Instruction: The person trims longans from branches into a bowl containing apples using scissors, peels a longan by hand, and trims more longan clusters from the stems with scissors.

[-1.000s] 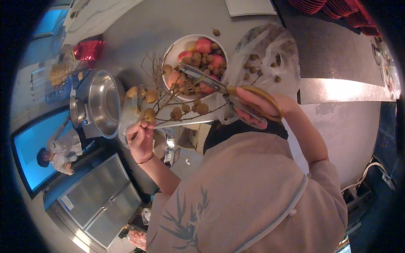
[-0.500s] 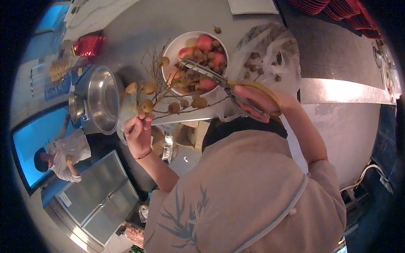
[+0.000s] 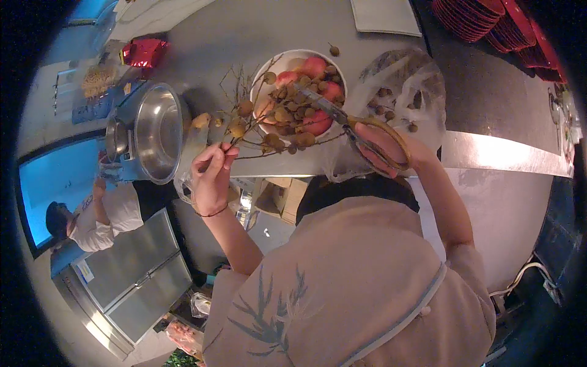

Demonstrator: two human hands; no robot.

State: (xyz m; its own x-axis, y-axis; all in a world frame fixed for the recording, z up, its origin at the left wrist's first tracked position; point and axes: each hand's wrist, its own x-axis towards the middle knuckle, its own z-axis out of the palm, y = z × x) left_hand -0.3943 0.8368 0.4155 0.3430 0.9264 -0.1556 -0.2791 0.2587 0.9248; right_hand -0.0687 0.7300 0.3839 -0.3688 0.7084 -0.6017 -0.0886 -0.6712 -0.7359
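Observation:
My left hand (image 3: 212, 177) pinches the stem of a branch of brown longans (image 3: 237, 127) between thumb and fingertips. Its bare twigs fan up and to the right, and some of its fruit overlaps the near rim of a white bowl (image 3: 263, 84). Red-pink round fruit (image 3: 318, 122) and loose longans fill that bowl. In my right hand (image 3: 380, 147) is a pair of scissors (image 3: 350, 121) with yellow-brown handles. The blades point up and left over the bowl, their tips above the longans. Beside my right hand, a clear plastic bag (image 3: 397, 73) holds more longans.
Left of the bowl stand a steel basin (image 3: 143, 131) and a red packet (image 3: 145, 54). One longan (image 3: 334, 51) lies beyond the bowl. A white board (image 3: 386, 15) is at the far edge, with stacked red baskets (image 3: 471, 18) right. A person (image 3: 104, 211) stands at the left.
The view has shifted, moving the bowl right in frame. My left hand has raised the branch slightly toward the bowl, and the scissors have drawn back a little right. The other person has moved an arm.

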